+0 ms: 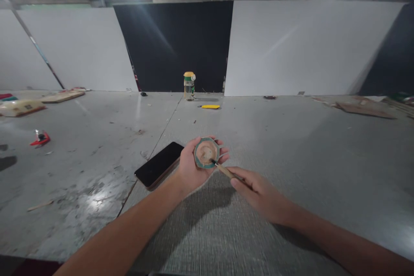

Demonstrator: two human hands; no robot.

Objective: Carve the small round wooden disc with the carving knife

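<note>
My left hand [190, 168] cups a small round piece [206, 152] with a green rim and a brownish middle, fingers curled under it. My right hand [258, 192] pinches a thin wooden-handled brush [224, 170] whose dark tip touches the lower right edge of the round piece. Both hands hover over a grey table [291, 146]. A black phone [159, 164] lies flat just left of my left hand.
At the table's far edge stand a bottle with a yellow cap [189, 86] and a yellow utility knife [210, 106]. A red tool [40, 138] and flat boards [61, 96] lie at the left. Brown cardboard sheets [364, 108] lie at the far right. White and black panels stand behind.
</note>
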